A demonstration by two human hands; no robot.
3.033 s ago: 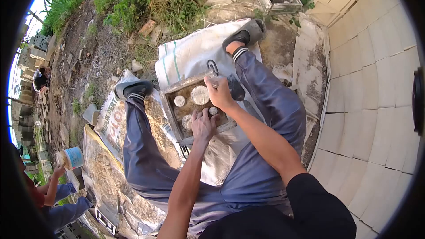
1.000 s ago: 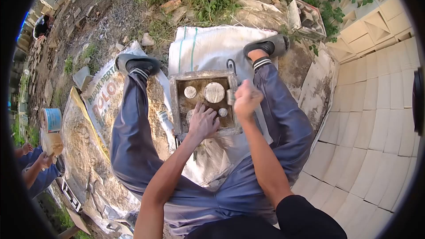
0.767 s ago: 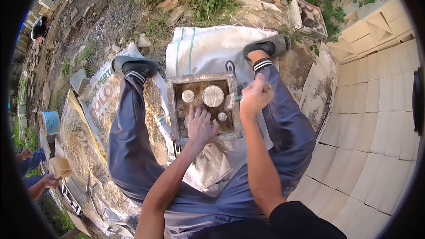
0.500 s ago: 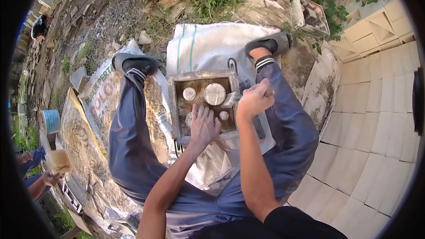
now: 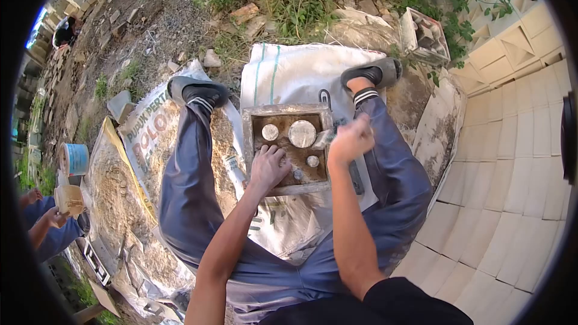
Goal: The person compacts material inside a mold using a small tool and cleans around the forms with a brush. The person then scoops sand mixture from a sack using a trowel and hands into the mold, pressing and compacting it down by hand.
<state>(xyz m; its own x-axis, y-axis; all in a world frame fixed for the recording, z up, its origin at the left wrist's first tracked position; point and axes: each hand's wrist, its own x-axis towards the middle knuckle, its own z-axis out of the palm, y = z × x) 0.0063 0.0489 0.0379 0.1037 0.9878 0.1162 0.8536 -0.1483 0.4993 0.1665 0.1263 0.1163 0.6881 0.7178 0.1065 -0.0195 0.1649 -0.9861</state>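
Note:
A shallow wooden box frame [image 5: 286, 109], dusty and grey, lies between my legs. Inside it are a large pale round disc [image 5: 302, 134], a smaller disc [image 5: 270, 132] and a little round knob [image 5: 312, 160] on a brown, powdery floor. My left hand [image 5: 270, 170] reaches into the lower left of the box, its fingers bent down and bunched; what lies under them is hidden. My right hand [image 5: 352, 141] is a closed fist at the box's right edge. It grips a small flat-ended tool [image 5: 324, 139], brush or scraper, whose tip points over the rim toward the large disc.
White woven sacks [image 5: 313, 75] spread under the box and my feet. Stacked pale blocks [image 5: 494, 168] line the right side. Another box with pieces [image 5: 424, 35] stands top right. At left, another person's hand [image 5: 57, 218] holds a tub [image 5: 70, 200] near a blue-labelled bucket [image 5: 74, 160].
My left hand has moved left within the box, and its fingers have gone from stretched out to bent. The right fist with the tool stays by the right rim. The view has shifted slightly.

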